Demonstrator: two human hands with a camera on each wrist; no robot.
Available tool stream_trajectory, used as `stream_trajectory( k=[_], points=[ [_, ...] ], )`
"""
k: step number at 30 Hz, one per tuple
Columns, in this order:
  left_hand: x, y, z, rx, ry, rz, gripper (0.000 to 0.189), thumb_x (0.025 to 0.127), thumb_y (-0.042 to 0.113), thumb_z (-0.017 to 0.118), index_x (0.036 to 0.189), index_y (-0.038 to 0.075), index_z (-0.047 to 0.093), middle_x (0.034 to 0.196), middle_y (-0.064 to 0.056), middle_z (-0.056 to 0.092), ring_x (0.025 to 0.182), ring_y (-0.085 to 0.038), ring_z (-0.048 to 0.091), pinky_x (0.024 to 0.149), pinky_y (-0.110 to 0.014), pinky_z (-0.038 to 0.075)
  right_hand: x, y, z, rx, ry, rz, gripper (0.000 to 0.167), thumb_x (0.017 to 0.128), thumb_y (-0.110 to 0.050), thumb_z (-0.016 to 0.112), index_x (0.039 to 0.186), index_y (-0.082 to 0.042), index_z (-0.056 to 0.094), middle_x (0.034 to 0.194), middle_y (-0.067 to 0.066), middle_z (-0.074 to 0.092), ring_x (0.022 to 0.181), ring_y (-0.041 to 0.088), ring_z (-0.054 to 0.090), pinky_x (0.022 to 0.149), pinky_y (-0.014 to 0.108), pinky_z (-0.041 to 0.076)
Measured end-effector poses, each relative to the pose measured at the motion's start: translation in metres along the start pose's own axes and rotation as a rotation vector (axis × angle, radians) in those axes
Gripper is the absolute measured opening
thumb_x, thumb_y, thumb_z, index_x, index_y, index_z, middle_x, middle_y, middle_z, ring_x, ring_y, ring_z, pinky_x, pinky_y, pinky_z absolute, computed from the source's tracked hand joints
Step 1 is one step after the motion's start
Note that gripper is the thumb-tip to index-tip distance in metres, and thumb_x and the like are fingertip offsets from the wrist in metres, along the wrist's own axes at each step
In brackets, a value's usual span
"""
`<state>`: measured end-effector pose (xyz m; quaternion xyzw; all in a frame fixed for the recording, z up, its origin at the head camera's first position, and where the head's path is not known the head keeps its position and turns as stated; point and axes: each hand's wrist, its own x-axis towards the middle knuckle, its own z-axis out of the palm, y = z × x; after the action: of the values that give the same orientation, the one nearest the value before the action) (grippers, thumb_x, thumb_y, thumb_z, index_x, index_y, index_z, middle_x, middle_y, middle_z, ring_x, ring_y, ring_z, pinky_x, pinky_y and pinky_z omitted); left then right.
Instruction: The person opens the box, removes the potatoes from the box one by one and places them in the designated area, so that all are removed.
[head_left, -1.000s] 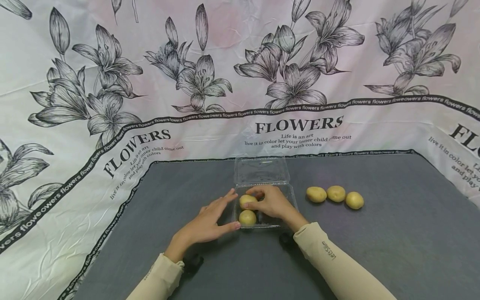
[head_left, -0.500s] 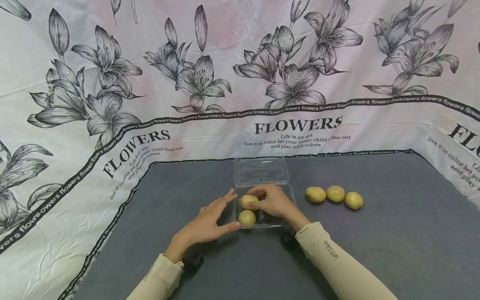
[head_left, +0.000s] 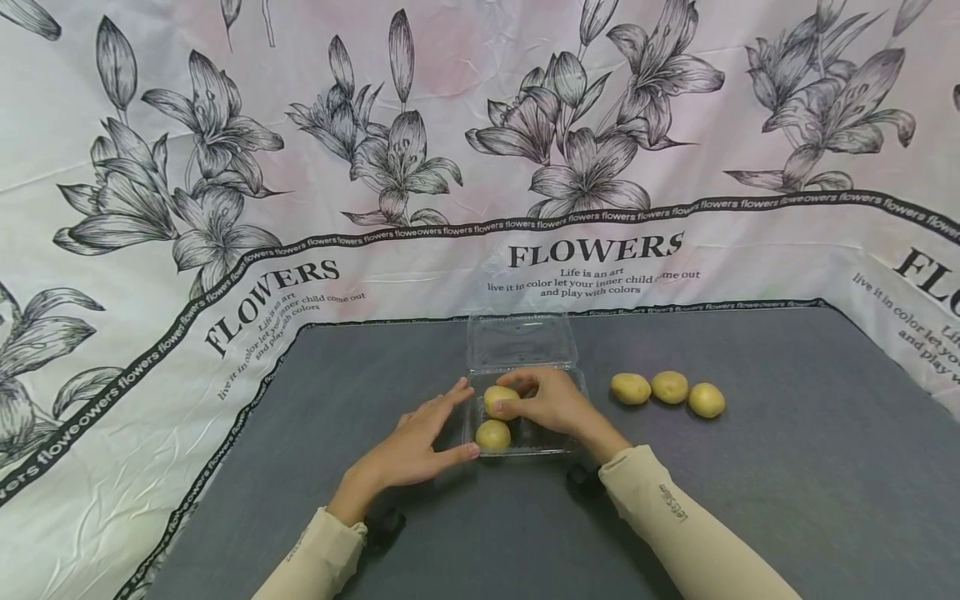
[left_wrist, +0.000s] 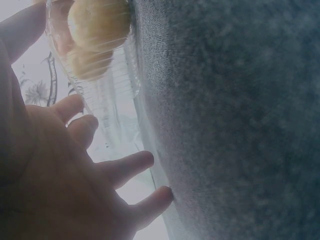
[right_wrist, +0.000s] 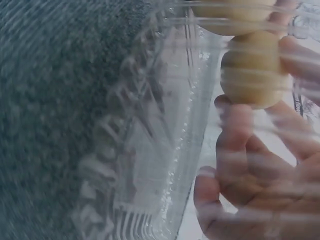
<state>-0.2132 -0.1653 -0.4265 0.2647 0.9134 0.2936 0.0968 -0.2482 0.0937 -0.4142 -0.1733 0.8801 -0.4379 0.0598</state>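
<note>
A clear plastic clamshell box (head_left: 540,452) stands in the middle of the table with its lid (head_left: 522,343) folded back. Inside its left half, my right hand (head_left: 553,404) pinches a yellow potato (head_left: 498,400) between thumb and fingers. Just in front of it in the box lies another potato (head_left: 492,437). The right wrist view shows the gripped potato (right_wrist: 251,70) through the clear wall, with fingertips around it. My left hand (head_left: 411,448) is spread along the box's left side, thumb at the front corner. In the left wrist view its fingers (left_wrist: 127,169) are extended beside the wall.
Three more potatoes (head_left: 670,387) lie in a row on the grey table (head_left: 787,467), right of the box. A white floral cloth (head_left: 420,275) rises behind the table and along its sides.
My right hand has shifted slightly to the right with the potato in its grip. The left hand, the box and the row of potatoes stay where they were.
</note>
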Motion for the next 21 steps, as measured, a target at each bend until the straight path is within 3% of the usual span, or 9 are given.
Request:
stream_trajectory(
  k=[14, 21],
  points=[
    [-0.001, 0.001, 0.000, 0.002, 0.000, -0.001, 0.086, 0.096, 0.062, 0.059, 0.164, 0.031, 0.019, 0.172, 0.013, 0.006, 0.158, -0.034, 0.019, 0.116, -0.073, 0.017, -0.010, -0.001, -0.014, 0.060, 0.020, -0.073, 0.042, 0.090, -0.034, 0.079, 0.127, -0.017, 0.072, 0.121, 0.010, 0.072, 0.088, 0.019, 0.067, 0.071, 0.032, 0.055],
    [0.000, 0.001, 0.001, 0.005, 0.013, 0.017, 0.085, 0.096, 0.060, 0.061, 0.164, 0.028, 0.021, 0.173, 0.008, 0.008, 0.157, -0.037, 0.020, 0.114, -0.074, 0.018, -0.017, -0.004, -0.023, 0.079, 0.029, -0.122, 0.040, 0.091, -0.032, 0.078, 0.128, -0.016, 0.072, 0.117, 0.012, 0.073, 0.081, 0.020, 0.067, 0.067, 0.034, 0.054]
  ],
)
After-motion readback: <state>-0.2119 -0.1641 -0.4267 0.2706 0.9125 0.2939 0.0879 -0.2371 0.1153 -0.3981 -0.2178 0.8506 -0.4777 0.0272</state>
